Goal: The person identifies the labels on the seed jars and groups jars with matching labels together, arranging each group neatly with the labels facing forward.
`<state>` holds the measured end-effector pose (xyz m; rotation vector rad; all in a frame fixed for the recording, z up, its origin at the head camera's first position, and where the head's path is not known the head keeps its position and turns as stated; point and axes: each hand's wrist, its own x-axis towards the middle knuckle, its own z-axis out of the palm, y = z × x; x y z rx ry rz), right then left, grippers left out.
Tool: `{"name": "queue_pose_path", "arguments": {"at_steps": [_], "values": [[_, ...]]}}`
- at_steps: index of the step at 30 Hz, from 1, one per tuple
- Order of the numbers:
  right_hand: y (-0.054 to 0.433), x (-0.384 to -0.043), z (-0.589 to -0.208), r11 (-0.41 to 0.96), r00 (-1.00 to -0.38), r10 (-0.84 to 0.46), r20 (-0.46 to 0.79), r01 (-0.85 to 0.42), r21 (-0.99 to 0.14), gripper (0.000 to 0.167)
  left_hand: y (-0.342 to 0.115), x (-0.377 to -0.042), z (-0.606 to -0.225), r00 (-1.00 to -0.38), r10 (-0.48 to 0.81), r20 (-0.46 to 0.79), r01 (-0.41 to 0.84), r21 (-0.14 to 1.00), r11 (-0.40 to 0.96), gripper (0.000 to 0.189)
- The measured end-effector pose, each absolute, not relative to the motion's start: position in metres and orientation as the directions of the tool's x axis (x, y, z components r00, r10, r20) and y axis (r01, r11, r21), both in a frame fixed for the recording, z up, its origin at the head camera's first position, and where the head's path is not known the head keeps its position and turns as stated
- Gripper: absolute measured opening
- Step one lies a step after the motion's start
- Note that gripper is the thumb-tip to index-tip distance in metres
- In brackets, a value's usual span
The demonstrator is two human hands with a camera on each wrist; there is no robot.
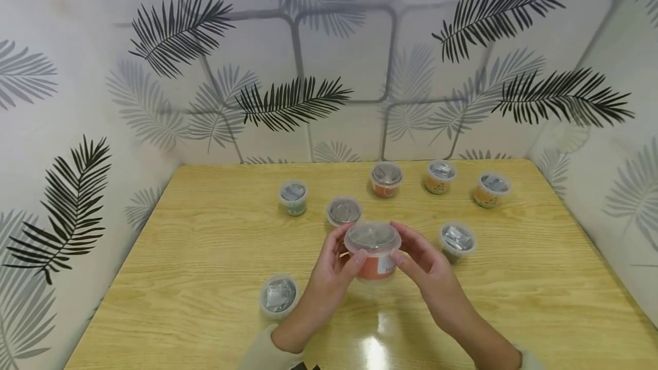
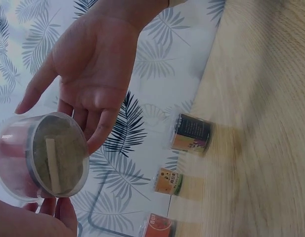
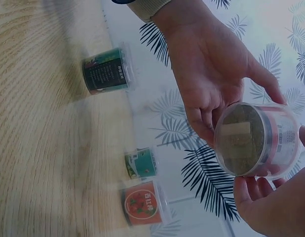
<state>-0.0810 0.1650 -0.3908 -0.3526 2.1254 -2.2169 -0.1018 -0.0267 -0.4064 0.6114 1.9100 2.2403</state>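
Note:
Both hands hold a round clear plastic tub (image 1: 373,266) with a domed lid and a red and white label, raised above the table. My left hand (image 1: 331,273) grips its left side, thumb at the front. On the opposite side my right hand (image 1: 429,270) grips it, thumb on the label and other fingers behind. In the left wrist view the tub (image 2: 63,155) shows its see-through base, with brown matter and a pale strip inside. The right wrist view shows the same base of the tub (image 3: 239,140). Directly behind it stands another lidded tub (image 1: 343,210), partly hidden.
Several similar tubs stand about the wooden table (image 1: 205,244): a green one (image 1: 294,197), a red one (image 1: 386,179), orange ones (image 1: 491,189), one right of the hands (image 1: 456,240) and one by the left forearm (image 1: 278,296). Leaf-patterned walls (image 1: 339,61) enclose the table's back and sides.

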Motion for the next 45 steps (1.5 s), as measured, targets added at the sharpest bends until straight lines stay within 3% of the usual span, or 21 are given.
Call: {"name": "queue_pose_path", "arguments": {"at_steps": [8, 20, 45], "values": [[0.166, -0.082, -0.389, -0.052, -0.983, -0.155, 0.101, -0.094, -0.994, 0.046, -0.027, -0.106, -0.405, -0.936, 0.300, 0.186, 0.150, 0.979, -0.137, 0.049], [0.166, -0.084, -0.392, -0.045, -0.992, -0.109, 0.062, -0.057, -0.997, 0.044, -0.024, -0.104, -0.405, -0.932, 0.322, 0.167, 0.126, 0.982, -0.143, 0.041], [0.166, -0.086, -0.399, -0.070, -0.976, -0.219, 0.008, 0.007, -0.998, 0.053, -0.024, -0.103, -0.415, -0.923, 0.335, 0.188, 0.150, 0.979, -0.137, 0.049]]}}
